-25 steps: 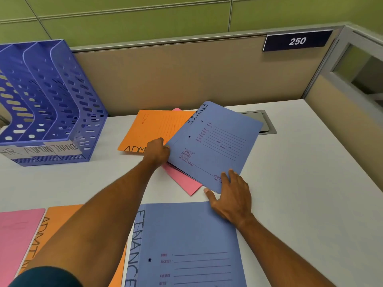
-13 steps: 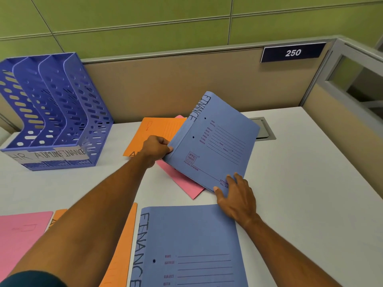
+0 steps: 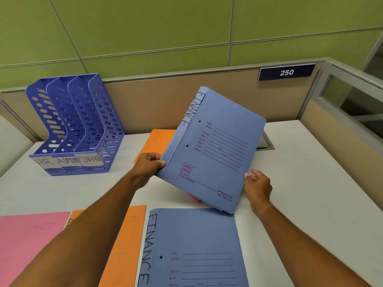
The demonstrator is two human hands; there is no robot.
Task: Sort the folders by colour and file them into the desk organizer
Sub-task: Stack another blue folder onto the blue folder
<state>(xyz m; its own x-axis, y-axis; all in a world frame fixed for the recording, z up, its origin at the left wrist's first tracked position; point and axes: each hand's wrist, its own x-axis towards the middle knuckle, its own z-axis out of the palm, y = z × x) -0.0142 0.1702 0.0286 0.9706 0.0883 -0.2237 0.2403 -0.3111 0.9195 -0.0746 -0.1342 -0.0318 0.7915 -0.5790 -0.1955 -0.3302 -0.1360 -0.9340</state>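
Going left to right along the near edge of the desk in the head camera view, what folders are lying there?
Pink folder → orange folder → blue FINANCE folder. The left forearm crosses over the pink and orange ones, so a possible second orange edge between them is left out.

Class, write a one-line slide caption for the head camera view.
Left hand and right hand lift a blue FINANCE folder above the desk, labelled organizer waiting at left.

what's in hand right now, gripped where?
Blue folder: left hand pinches its lower spine corner; right hand touches the lower right edge.
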